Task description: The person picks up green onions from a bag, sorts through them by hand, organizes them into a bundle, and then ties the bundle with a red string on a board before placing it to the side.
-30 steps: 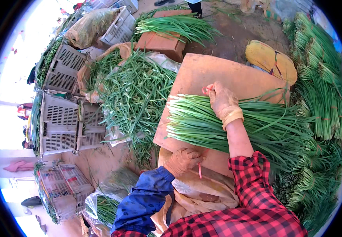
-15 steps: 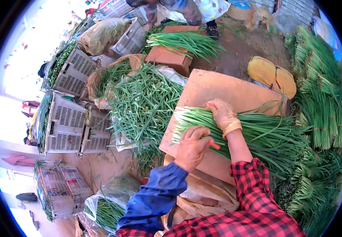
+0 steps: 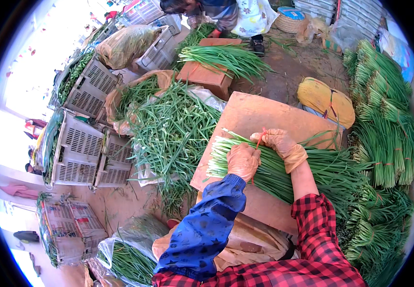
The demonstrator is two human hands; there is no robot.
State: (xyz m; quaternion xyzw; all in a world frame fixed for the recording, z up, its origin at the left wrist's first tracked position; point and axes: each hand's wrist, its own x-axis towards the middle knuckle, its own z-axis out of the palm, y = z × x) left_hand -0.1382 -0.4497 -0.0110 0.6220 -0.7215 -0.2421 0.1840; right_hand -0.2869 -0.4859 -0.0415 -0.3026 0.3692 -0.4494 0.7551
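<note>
A thick bunch of garlic chives (image 3: 321,165) lies across an orange-brown board (image 3: 245,112), pale stem ends to the left and green leaves trailing right. A thin red tie (image 3: 263,136) passes over the bunch near the stems, and a bit of it shows below my left hand. My left hand (image 3: 244,160), thinly gloved, rests on the stems with fingers curled in on the tie. Just right of it, my gloved right hand (image 3: 279,143) pinches the tie's upper part at the bunch's far side. The fingertips are partly hidden.
Loose leaf trimmings (image 3: 173,124) are heaped left of the board. Tied chive bundles (image 3: 388,124) are stacked on the right. A yellow wrapped bundle (image 3: 326,100) sits beyond the board. Plastic crates (image 3: 80,148) stand at left. A co-worker (image 3: 216,14) bends over another board at the back.
My left hand has moved up and right onto the stems, closer to the right hand. The red tie, earlier by the left fingers, now spans the bunch. The co-worker has leaned into view.
</note>
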